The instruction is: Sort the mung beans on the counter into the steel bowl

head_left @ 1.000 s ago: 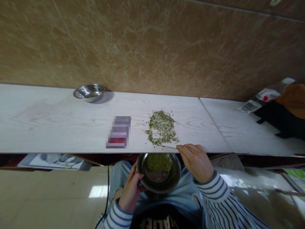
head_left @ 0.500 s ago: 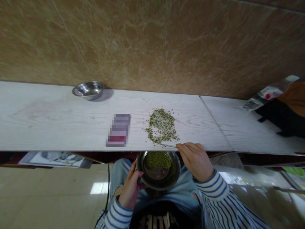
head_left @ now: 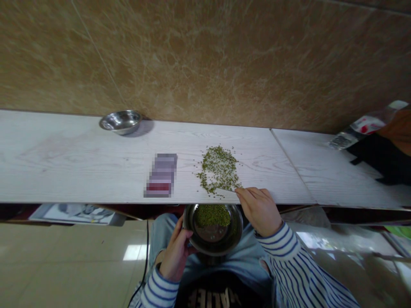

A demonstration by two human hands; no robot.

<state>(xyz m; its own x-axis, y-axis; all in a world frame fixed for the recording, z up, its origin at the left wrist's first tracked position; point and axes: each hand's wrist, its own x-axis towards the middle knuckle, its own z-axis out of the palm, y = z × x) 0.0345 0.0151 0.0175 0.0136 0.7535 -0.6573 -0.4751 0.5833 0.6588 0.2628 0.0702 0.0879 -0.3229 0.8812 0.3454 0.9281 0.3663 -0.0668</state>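
Note:
My left hand (head_left: 176, 253) grips the rim of a steel bowl (head_left: 236, 233) just under the table's front edge, over my lap. Small green beans (head_left: 212, 215), like mung beans, lie in the bowl's far half. On the table above it spreads a loose patch of the same green beans (head_left: 221, 164), with a thinner spot near its lower left. My right hand (head_left: 259, 211) pinches a thin, flat, card-like piece (head_left: 226, 190) at the patch's near edge, seen almost edge-on. Part of that piece is hidden by my fingers.
A second steel bowl (head_left: 120, 122) stands near the wall at the back left. A flat pixelated object (head_left: 161, 175) lies left of the beans. At the far right are a plastic bottle (head_left: 366, 125) and a black and brown bag (head_left: 385, 154). The wall (head_left: 205, 64) rises behind the tabletop.
My right hand has moved slightly up and left with the card-like piece, which now reaches further in over the near beans. My left hand and the bowl stay in place.

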